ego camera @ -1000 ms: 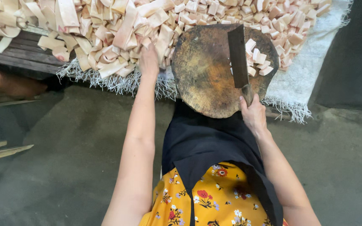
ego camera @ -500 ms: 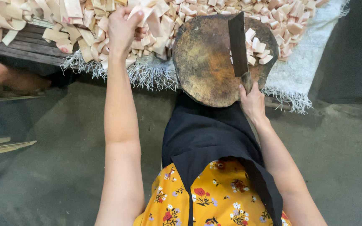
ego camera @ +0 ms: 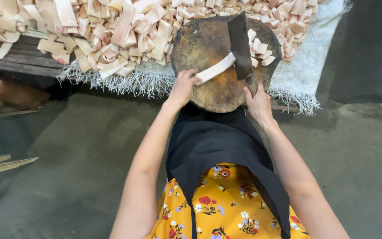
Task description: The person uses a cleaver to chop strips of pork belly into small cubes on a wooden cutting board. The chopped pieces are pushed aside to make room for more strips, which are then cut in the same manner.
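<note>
While left hand (ego camera: pixel 183 87) pinches pale strip (ego camera: pixel 216 68) angled far-right across round chopping block (ego camera: pixel 208 95), near-left of cleaver (ego camera: pixel 240 46) gripped by right hand (ego camera: pixel 257 98).

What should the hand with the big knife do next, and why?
Probably bring the cleaver down across the pale strip. The left hand holds one end of the strip flat on the round wooden block, its other end reaches the blade, and the right hand grips the handle. Cut pieces already lie past the blade.
</note>
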